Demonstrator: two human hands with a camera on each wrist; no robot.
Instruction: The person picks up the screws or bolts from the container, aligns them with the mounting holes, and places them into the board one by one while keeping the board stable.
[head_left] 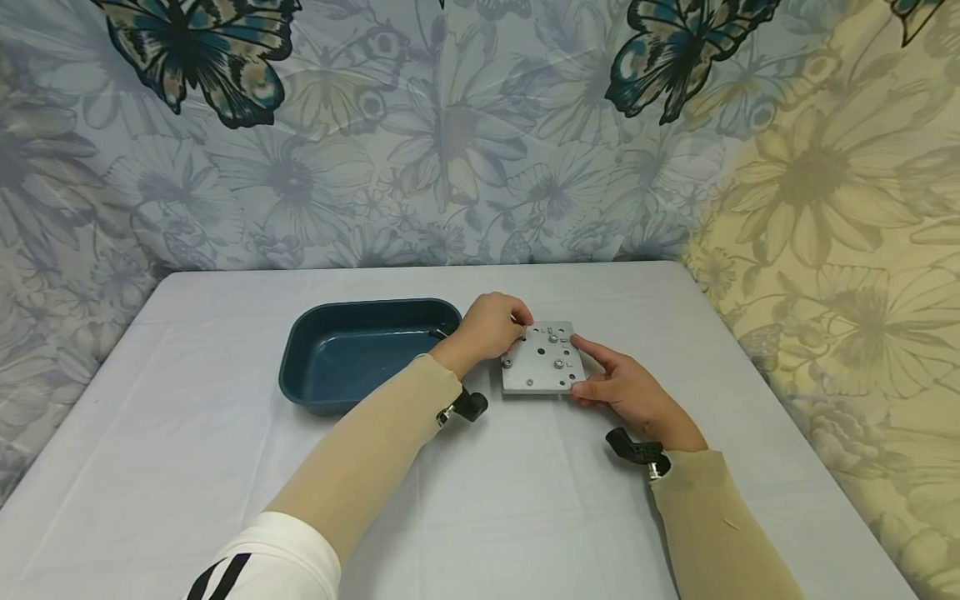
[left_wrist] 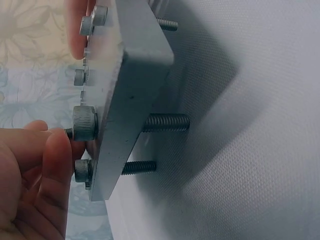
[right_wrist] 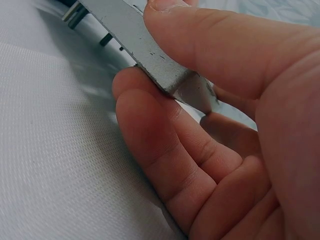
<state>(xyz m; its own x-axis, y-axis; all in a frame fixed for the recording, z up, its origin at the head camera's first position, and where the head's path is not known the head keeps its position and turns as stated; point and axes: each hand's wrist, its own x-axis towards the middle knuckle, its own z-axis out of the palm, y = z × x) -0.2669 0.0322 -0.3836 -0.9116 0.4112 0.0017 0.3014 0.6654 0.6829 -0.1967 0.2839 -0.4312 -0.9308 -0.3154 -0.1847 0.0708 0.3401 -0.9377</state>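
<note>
A square grey metal plate (head_left: 542, 371) lies on the white table, with several bolts through it. In the left wrist view the plate (left_wrist: 135, 65) stands on the bolts' threaded ends, raised off the cloth. My left hand (head_left: 495, 325) is at its far left corner, fingers curled. Thumb and finger (left_wrist: 52, 150) pinch a thin dark tool, apparently a hex key, at the head of the large knurled bolt (left_wrist: 85, 123). My right hand (head_left: 622, 387) pinches the plate's right edge (right_wrist: 130, 30), thumb on top and fingers (right_wrist: 150, 130) underneath.
A dark blue oblong tray (head_left: 360, 307) sits just left of the plate, behind my left wrist; a thin shiny thing shows at its right rim. Patterned cloth hangs behind and to the right of the table (head_left: 187, 433).
</note>
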